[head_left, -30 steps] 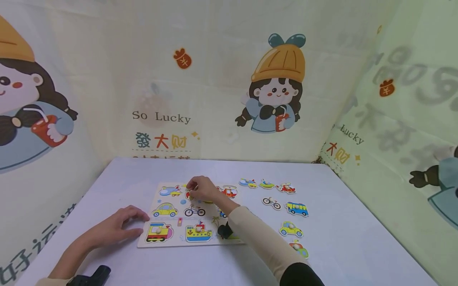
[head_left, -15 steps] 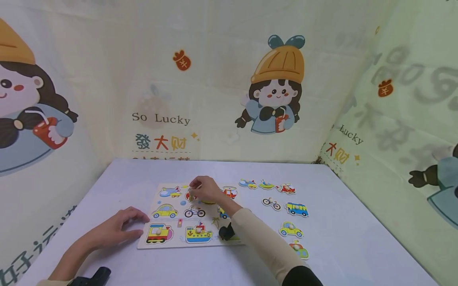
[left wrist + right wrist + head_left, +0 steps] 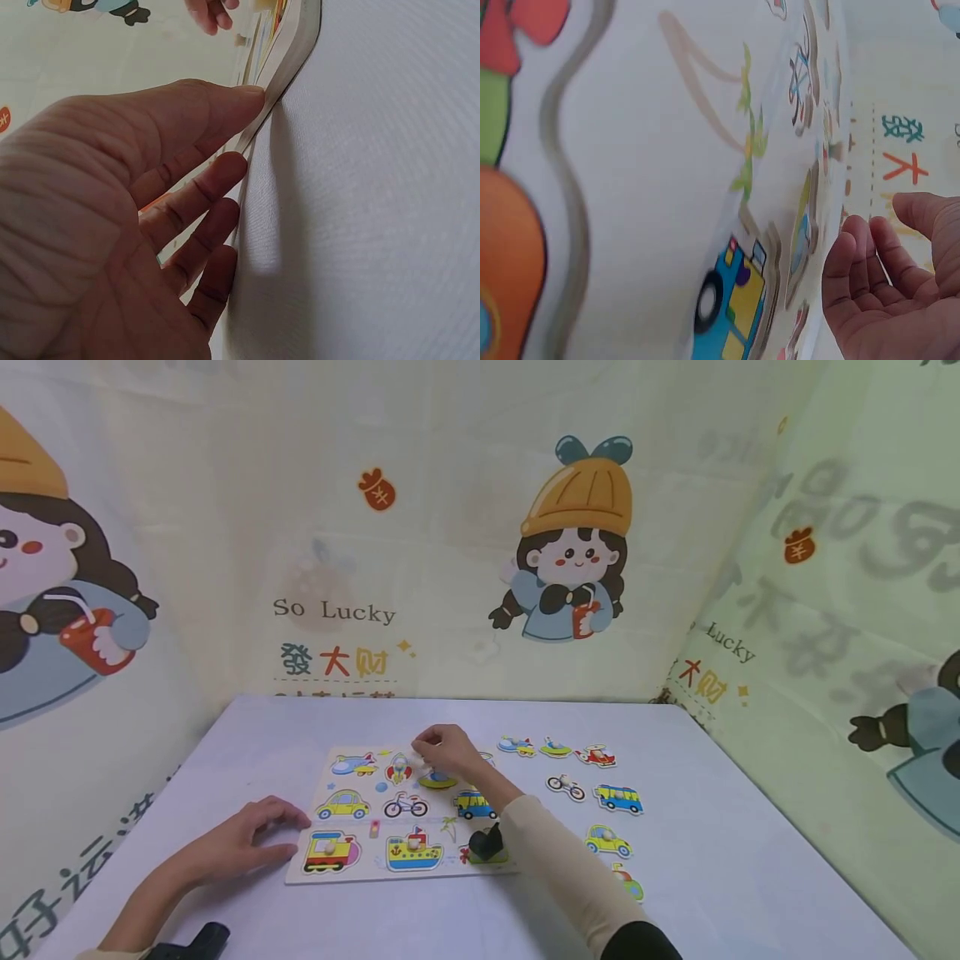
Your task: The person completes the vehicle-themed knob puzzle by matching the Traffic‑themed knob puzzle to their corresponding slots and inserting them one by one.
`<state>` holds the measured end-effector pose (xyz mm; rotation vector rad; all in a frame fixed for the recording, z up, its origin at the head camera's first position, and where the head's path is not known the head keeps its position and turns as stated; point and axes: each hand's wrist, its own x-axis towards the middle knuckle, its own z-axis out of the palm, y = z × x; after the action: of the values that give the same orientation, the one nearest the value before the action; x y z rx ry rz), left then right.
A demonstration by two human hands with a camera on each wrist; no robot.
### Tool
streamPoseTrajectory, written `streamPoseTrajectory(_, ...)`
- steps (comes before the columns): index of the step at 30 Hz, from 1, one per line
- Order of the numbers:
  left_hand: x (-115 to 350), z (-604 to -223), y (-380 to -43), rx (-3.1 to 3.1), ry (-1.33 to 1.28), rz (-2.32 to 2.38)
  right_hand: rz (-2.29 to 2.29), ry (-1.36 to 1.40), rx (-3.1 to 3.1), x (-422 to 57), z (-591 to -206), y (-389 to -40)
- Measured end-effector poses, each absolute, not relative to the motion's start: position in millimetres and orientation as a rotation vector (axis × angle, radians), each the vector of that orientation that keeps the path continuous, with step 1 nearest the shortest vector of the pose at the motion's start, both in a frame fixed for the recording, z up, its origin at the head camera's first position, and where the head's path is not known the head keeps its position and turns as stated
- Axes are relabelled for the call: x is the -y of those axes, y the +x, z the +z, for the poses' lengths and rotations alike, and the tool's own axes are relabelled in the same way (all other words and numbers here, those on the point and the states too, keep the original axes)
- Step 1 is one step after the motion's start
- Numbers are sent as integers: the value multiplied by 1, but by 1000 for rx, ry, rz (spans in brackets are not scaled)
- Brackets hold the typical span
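Observation:
A pale wooden knob puzzle board (image 3: 360, 878) with vehicle pictures lies on the table. My left hand (image 3: 243, 843) rests at its left edge; in the left wrist view the thumb (image 3: 225, 109) touches the edge and the fingers are loosely bent. My right hand (image 3: 450, 750) hovers over the board's far side, holding nothing, its thumb apart from the loosely bent fingers in the right wrist view. Just left of it sits the hot-air balloon (image 3: 399, 769). A train piece (image 3: 330, 851) and a ship piece (image 3: 415, 850) with knobs sit in the near row.
Several loose pieces lie right of the board: a plane (image 3: 516, 746), a flying saucer (image 3: 555, 747), a helicopter (image 3: 596, 756), a bicycle (image 3: 566, 787), a bus (image 3: 618, 798), a yellow car (image 3: 607, 840) and a green-and-red piece (image 3: 628, 883). A printed cloth wall (image 3: 450, 527) stands behind the table.
My right hand has moved off the hot-air balloon, rightward and slightly away, so the balloon and the board's bus picture now show. My left hand has stayed at the board's edge.

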<state>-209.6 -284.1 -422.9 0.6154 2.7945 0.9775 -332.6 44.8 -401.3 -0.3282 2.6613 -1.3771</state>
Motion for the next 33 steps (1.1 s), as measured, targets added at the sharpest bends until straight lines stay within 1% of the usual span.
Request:
streamPoseTrajectory(13,285,-427,-208,-2779,600,1017,-1381,-232,-2672,-63,-398,-333)
streamPoseTrajectory(19,283,-429,-208,-2762,575,1049,-1375,-240,-2699,-77,-403,-340)
streamPoseTrajectory(33,281,-428,-207,-2769,564,1054,-1376,-127,-2754,-112,-404,-347)
